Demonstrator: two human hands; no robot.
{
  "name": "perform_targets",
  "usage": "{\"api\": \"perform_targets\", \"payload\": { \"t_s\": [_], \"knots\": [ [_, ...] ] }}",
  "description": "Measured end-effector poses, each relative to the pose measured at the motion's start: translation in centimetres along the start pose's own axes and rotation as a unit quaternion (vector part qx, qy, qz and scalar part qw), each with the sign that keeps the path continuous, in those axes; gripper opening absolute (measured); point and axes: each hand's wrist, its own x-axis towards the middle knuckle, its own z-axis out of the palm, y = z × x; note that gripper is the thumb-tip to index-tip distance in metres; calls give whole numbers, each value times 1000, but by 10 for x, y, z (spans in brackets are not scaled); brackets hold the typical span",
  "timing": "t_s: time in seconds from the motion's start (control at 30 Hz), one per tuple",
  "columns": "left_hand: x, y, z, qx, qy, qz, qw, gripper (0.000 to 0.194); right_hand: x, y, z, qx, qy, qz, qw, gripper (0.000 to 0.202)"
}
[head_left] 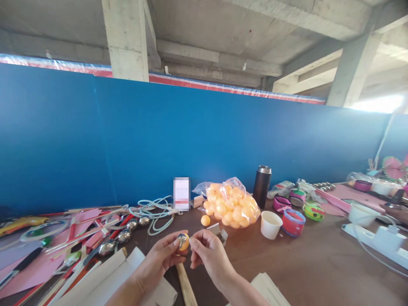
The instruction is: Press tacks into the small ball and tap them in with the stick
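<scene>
Near the bottom centre, my left hand (164, 255) grips a small orange ball (184, 242) with a shiny silvery patch on its side. My right hand (207, 255) is just to the right of the ball, its thumb and index finger pinched together; whatever lies between the fingertips is too small to name. Behind the hands a clear plastic bag (231, 204) holds several orange balls, and one loose orange ball (205, 220) lies at its left. A small open box (219, 233) sits behind my right hand. Below my hands is a wooden stick (185, 284).
Pink paper (35, 270), sticks and silver balls (124, 236) clutter the left. A pale cable (156, 214) lies behind them. On the right are a black bottle (262, 187), a white cup (270, 225), coloured bands (293, 222) and a power strip (376, 244). A blue partition (191, 131) stands behind.
</scene>
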Motion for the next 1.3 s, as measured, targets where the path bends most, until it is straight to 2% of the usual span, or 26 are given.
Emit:
{"api": "perform_targets", "payload": {
  "t_s": [0.37, 0.73, 1.3],
  "knots": [
    [1, -3, -4, 4, -40, 9, 999, 40, -2, -1, 6, 6, -13, 59, 998, 36],
    [4, -5, -8, 36, -45, 5, 998, 33, 1, 4, 0, 45, -9, 72, 996, 23],
    [6, -7, -10, 55, -42, 8, 998, 27, 0, 6, -1, 65, 7, 104, 992, 19]
  ]
}}
